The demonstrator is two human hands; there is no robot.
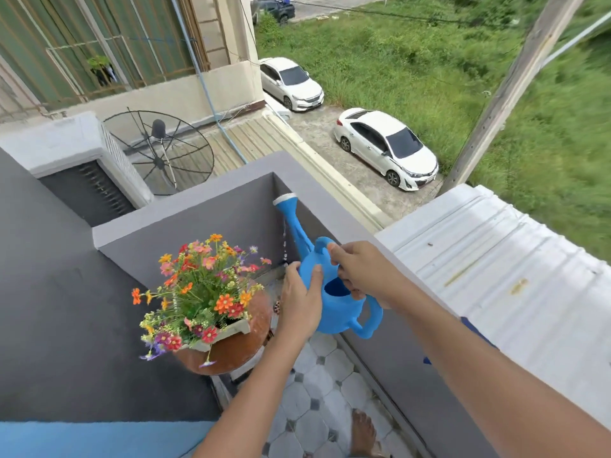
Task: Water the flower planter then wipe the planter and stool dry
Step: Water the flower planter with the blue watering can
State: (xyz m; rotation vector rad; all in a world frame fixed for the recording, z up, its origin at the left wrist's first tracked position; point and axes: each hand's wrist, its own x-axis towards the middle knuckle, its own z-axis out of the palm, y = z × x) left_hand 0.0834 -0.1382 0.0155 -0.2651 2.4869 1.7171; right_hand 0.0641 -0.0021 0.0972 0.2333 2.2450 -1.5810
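Note:
A blue plastic watering can (337, 312) is held in the air to the right of the flowers, its white-tipped spout (286, 201) raised toward the balcony corner. Water drips from the spout in a thin line. My left hand (302, 300) presses against the can's left side. My right hand (360, 271) grips the top handle. The flower planter (228, 330) is a pale rectangular box full of orange, red and pink flowers (201, 289). It stands on a round brown stool (238, 350), whose legs are mostly hidden.
Grey balcony walls (211, 219) enclose the corner behind and to the right of the stool. The floor has pale octagonal tiles (317, 401), and my bare foot (363, 431) rests on them. Beyond the wall are a corrugated roof, a satellite dish and parked cars far below.

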